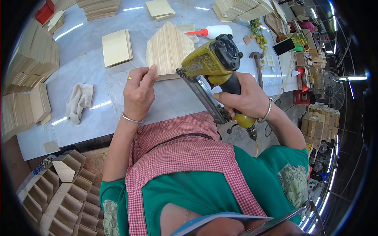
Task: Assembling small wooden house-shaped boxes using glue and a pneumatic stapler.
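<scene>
My right hand is wrapped round the black grip of a worn yellow air nail gun, its long metal magazine slanting toward my apron. An air hose fitting hangs from the handle's lower end. The gun's nose is close to the right lower edge of a pale house-shaped wooden piece on the table. My left hand has its fingers curled together at that piece's lower left corner, which they cover. Left of the piece lies a small stack of thin wooden boards.
Tall board stacks line the table's left side, near a white glove. A red-tipped white glue bottle, a hammer and a phone lie to the right. Assembled wooden boxes fill the lower left.
</scene>
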{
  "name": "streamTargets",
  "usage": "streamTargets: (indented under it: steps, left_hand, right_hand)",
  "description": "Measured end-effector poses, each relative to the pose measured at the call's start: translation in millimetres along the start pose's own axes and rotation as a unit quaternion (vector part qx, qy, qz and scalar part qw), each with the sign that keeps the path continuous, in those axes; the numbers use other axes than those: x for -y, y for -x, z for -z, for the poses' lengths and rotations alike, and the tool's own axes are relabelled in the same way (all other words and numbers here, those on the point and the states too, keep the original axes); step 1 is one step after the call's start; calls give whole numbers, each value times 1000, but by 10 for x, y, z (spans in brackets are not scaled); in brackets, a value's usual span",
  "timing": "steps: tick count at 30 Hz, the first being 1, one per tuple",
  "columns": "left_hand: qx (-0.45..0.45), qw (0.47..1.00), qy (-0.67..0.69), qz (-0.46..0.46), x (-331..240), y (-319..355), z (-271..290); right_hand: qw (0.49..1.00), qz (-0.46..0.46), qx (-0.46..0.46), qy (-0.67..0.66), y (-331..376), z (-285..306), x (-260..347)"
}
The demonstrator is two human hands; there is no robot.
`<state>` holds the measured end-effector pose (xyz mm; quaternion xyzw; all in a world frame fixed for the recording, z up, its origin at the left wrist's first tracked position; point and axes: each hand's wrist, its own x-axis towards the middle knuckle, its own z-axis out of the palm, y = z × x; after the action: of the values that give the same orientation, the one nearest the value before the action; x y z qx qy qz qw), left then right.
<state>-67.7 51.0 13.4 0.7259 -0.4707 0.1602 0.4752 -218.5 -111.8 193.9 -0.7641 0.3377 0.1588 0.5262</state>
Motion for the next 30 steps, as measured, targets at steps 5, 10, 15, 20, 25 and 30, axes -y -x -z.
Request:
streamTargets:
  steps: [5, 10, 15, 20, 25, 30]
  left_hand:
    - [-3, 1000, 0, -6, 8, -2, 0]
    - [3, 1000, 17, 11, 13, 10, 12]
    - [18, 994, 93, 48, 38, 22, 114]
    - [40, 984, 149, 85, 90, 74, 154]
    - [33, 984, 162, 71, 120, 90, 134]
    - [33, 984, 161, 74, 115, 82, 128]
  right_hand:
    - [1000, -8, 9, 10, -6, 5, 2]
    - [999, -10, -6, 36, 7, -37, 12]
    - [998, 7, -4, 60, 24, -109, 170]
    - [996, 22, 19, 82, -96, -227, 251]
    - [995, 29, 18, 94, -133, -280, 271]
    - [995, 22, 24, 90, -160, -264, 287]
